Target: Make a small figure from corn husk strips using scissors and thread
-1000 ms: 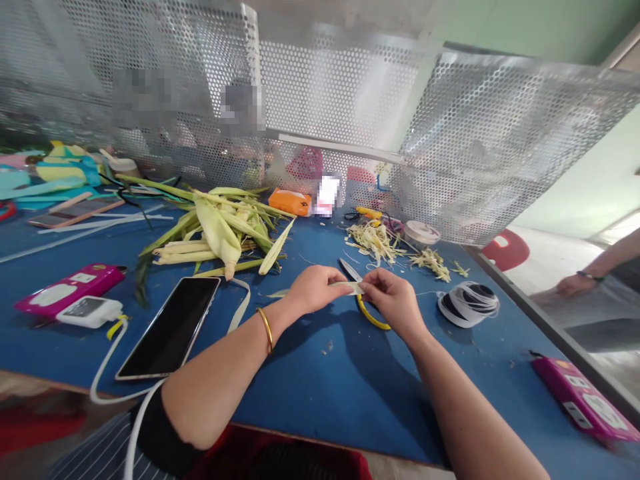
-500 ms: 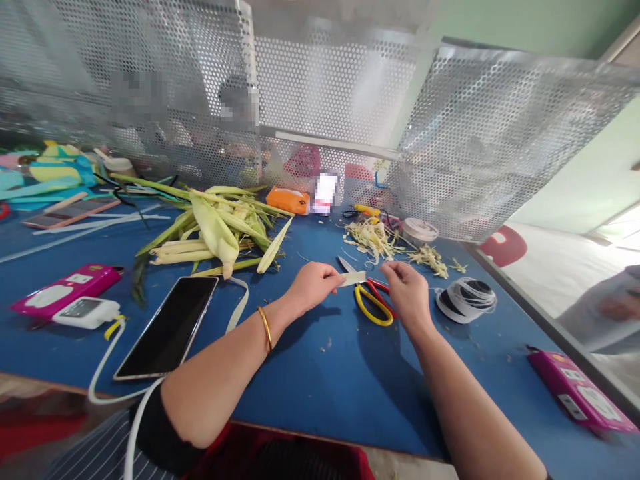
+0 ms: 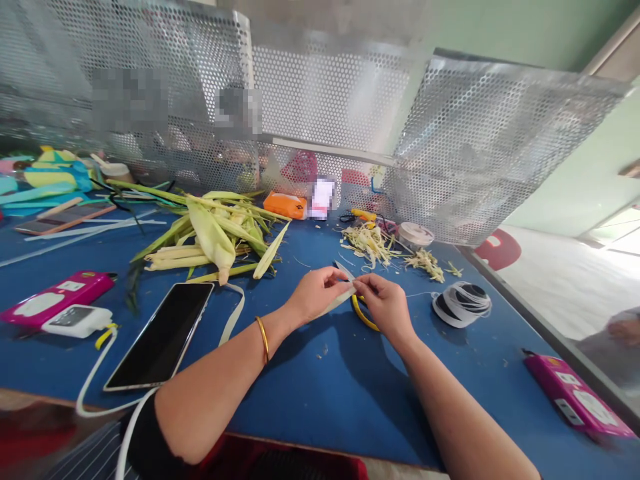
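Note:
My left hand [image 3: 320, 293] pinches a pale, flat strip [image 3: 338, 301], whose free length slants below the fingers. My right hand [image 3: 385, 300] meets it at the strip's upper end, thumb and fingers closed there. Whether it also holds thread is too small to tell. Scissors with a yellow handle [image 3: 364, 315] lie beneath both hands, partly hidden by the right one. A spool of white thread [image 3: 461, 303] stands to the right, and a fine thread runs from it toward my right hand.
Left of my hands lies a heap of green corn husks [image 3: 213, 233], with a black-screened phone [image 3: 160, 337] nearer me. Husk scraps [image 3: 370, 243] and a tape roll [image 3: 416, 235] are behind. Magenta packs [image 3: 575, 393] lie at both sides. A perforated metal screen [image 3: 325, 93] borders the back.
My right hand has moved left to meet the left hand at the strip. The strip has turned and now hangs below the left fingers. The view has shifted slightly.

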Tool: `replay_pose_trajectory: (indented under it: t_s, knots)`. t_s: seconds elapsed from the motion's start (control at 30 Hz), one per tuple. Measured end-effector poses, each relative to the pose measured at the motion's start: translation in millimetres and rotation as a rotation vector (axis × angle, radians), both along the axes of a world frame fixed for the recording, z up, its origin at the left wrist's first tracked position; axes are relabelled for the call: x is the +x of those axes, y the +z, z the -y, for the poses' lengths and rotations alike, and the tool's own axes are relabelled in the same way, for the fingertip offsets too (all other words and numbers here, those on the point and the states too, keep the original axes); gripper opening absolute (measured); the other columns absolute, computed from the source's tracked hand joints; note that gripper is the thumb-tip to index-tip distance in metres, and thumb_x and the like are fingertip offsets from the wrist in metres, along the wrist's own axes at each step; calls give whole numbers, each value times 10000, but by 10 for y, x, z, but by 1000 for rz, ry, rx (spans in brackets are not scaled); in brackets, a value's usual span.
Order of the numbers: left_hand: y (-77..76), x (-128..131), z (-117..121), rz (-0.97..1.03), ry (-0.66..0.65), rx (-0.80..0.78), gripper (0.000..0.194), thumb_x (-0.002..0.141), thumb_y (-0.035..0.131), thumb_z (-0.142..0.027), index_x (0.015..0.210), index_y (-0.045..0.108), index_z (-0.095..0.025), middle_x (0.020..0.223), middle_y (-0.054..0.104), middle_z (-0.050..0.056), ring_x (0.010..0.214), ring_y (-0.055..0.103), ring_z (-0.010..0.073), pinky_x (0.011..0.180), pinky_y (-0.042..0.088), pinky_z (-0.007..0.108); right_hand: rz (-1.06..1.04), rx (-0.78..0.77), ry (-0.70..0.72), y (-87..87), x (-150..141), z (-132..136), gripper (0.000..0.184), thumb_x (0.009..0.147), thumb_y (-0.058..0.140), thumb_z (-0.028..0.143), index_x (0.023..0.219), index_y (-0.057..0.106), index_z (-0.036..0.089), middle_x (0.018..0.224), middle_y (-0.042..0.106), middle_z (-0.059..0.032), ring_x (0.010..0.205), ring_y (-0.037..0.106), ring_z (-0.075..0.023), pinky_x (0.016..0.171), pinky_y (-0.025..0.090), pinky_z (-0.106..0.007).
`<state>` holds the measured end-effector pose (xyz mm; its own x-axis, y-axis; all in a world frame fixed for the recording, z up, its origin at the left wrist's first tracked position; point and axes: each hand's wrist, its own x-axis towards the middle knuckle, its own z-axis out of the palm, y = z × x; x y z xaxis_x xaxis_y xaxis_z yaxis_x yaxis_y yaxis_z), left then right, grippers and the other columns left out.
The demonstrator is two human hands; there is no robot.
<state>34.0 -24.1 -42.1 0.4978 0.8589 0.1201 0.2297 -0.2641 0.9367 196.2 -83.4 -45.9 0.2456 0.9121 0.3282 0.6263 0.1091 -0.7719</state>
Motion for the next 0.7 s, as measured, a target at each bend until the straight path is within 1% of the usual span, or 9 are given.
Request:
replay_pose_trajectory:
  t_s: [0.1,0.2,0.27,0.37,0.4,0.47,0.53,0.63,0.7]
  knots:
    - [-15,20,28,30,4,-99,282,803,556,-383,806,731,-163,740,683,23,661,559,143,591,392,238,129,17,10,23,-24,20,234,869,532,365,786,688,211,658,659,14,621,574,-150,611,386,-248]
    - [-28,26,45,20,30,-201,241,777,567,-351,760,712,-158,642,629,-2,576,497,120,536,356,231,204,35,-6,21,-36,26,233,880,521,368,805,691,227,687,682,9,646,594,-163,627,389,-253]
    - [-32,25,49,27,43,-195,215,771,572,-331,748,696,-157,642,620,-6,576,490,114,538,358,224,212,34,-8,9,-38,24,223,881,524,368,832,696,235,722,703,4,677,618,-172,641,402,-256]
    - [-34,25,56,19,55,-151,201,778,565,-314,742,690,-159,647,628,0,593,512,119,547,375,221,186,51,10,-8,-35,23,216,878,534,351,968,702,249,806,736,1,742,654,-178,696,436,-258]
    - [-34,27,61,14,55,-149,203,782,563,-314,744,691,-161,637,629,2,589,520,122,543,379,222,190,60,17,-11,-33,24,220,879,533,344,986,701,251,832,742,-1,763,660,-179,715,441,-259]
    - [-31,34,75,15,45,-161,206,789,570,-322,761,697,-163,619,631,4,575,536,127,529,387,222,230,66,22,-14,-30,28,210,886,522,337,945,702,246,842,743,-6,765,659,-180,721,438,-260]
    - [-27,44,91,29,38,-198,235,810,567,-354,780,699,-161,613,633,9,560,554,130,512,400,221,281,57,5,-17,-32,30,216,897,504,337,878,695,236,813,734,-12,728,644,-177,693,423,-258]
    - [-26,55,105,27,-6,-259,289,830,574,-422,803,686,-158,683,665,26,577,610,138,503,437,223,337,41,-19,-19,-43,29,234,910,480,335,862,683,229,765,714,-14,678,617,-171,655,400,-256]
    - [-35,51,97,1,-39,-266,277,815,612,-425,787,670,-156,728,686,34,573,627,131,500,452,219,344,29,-3,-7,-37,25,244,921,468,342,856,674,231,753,704,-12,678,613,-169,651,396,-253]
